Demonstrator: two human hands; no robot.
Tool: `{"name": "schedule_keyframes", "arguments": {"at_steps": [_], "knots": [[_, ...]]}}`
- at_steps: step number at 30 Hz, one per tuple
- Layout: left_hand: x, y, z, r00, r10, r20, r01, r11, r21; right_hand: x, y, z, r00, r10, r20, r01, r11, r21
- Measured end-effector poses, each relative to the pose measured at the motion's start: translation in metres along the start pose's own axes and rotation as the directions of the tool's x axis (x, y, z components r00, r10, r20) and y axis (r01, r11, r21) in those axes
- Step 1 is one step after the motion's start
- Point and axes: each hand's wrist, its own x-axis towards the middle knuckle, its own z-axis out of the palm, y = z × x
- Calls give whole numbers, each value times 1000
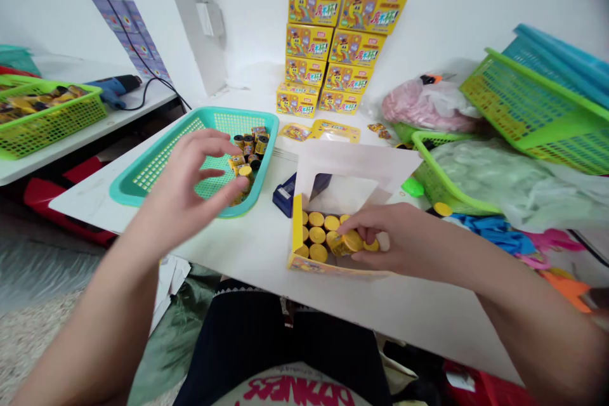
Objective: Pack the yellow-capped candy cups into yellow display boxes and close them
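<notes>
My left hand (195, 171) hovers over the teal plastic basket (124, 185), fingers apart and nothing in them. Small yellow-capped and black-capped cylinders (248, 147) are heaped at that basket's right end. In front of me stands an open yellow display box (297, 222), its white lid (349, 155) raised. Rows of yellow-capped cylinders (317, 235) stand upright inside it. My right hand (380, 238) reaches into the box's right part, closed around a tilted yellow-capped cylinder (352, 241). Its palm and fingers hide some of the cylinders there.
Closed yellow boxes (309, 41) are stacked against the wall. Behind the open box lie a dark blue object (285, 193) and flat yellow cards (335, 131). Green baskets (537, 108) and plastic bags (495, 171) crowd the right. Another green basket (52, 120) and a blue power tool (114, 89) are left.
</notes>
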Motion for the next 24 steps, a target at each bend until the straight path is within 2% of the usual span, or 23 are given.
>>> {"name": "schedule_keyframes", "arguments": {"at_steps": [1,3,5,7,8,9,10,12,15,17,20,22,24], "knots": [[10,-11,-10,991,-97,91,85,988,126,3,0,1,998,-8,67,12,998,-58],[29,-33,-21,925,-284,254,187,919,348,11,-4,3,986,-32,162,45,996,-78],[45,-52,-22,789,-426,443,160,838,522,18,-9,4,982,-40,186,53,997,-65],[57,-67,-15,621,-499,604,61,800,597,20,-11,1,986,-19,165,25,999,-36],[61,-72,-11,552,-515,657,18,794,607,19,-11,-2,989,-8,149,10,1000,-15],[64,-76,-7,502,-520,691,-13,794,608,17,-9,-6,991,13,131,-13,1000,2],[67,-79,-2,472,-525,709,-29,794,607,15,-7,-10,993,33,114,-34,999,13],[71,-83,5,429,-516,742,-62,802,594,10,-2,-16,992,31,122,-32,999,12],[76,-90,14,366,-460,809,-158,826,541,10,1,-17,962,-18,273,20,1000,-3],[80,-97,21,339,-429,837,-204,835,511,16,1,-11,937,-43,347,44,999,5],[84,-108,29,345,-445,826,-193,828,526,25,-1,0,930,-56,364,66,998,-17],[86,-114,33,374,-481,793,-161,808,566,26,-1,4,935,-58,350,65,998,-7],[89,-120,36,398,-507,764,-129,794,594,21,0,1,956,-62,286,51,998,44]]}}
